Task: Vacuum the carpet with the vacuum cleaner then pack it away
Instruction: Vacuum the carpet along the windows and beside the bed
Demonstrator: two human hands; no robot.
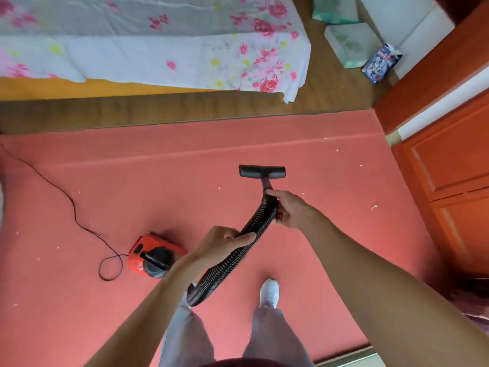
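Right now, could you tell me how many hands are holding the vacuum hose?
2. The left hand grips the hose midway; the right hand grips it near the floor head. Neither is hidden.

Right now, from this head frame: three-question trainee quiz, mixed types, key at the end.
1. True or false: the left hand and the right hand both grip the black hose.
2. Where is the red vacuum body? A on the carpet, to the person's left; B lifted in the right hand; C on the carpet, to the person's right.
3. Fill in: the power cord trails from the vacuum body toward the frame's ____ edge.
Key: 1 true; 2 A; 3 left.
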